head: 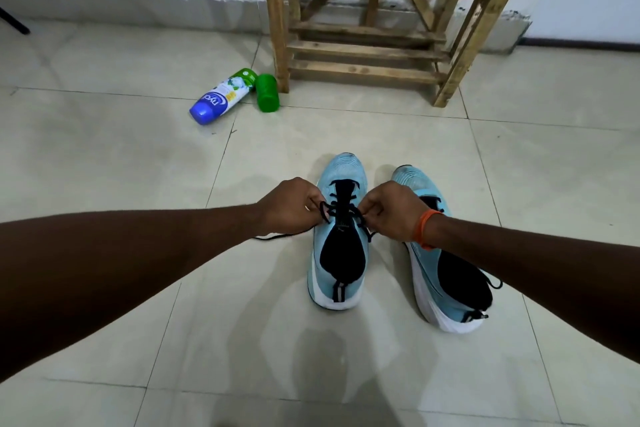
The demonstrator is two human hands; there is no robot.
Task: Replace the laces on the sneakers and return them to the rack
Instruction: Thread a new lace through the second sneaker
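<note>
The left hand (294,206) and the right hand (391,211) each pinch a strand of the black lace (346,208) between curled fingertips, one on either side of the upper eyelets of the left sneaker (343,166). That shoe stands upright on the tiled floor (138,156), toe pointing far, with a loose tail of lace trailing out to the left. The lace looks thin, limp and light, so it is best gripped close to its tip or right at an eyelet, where it cannot flop or slide. The knit upper should give under pressure, while the thick white sole looks firm enough to carry the shoe by. The right sneaker (429,263) leans just beside it, partly behind an orange wristband (424,229). The wooden rack (367,52) waits farther off, with a spray can (221,97) and a green cap (267,92) lying to its left
</note>
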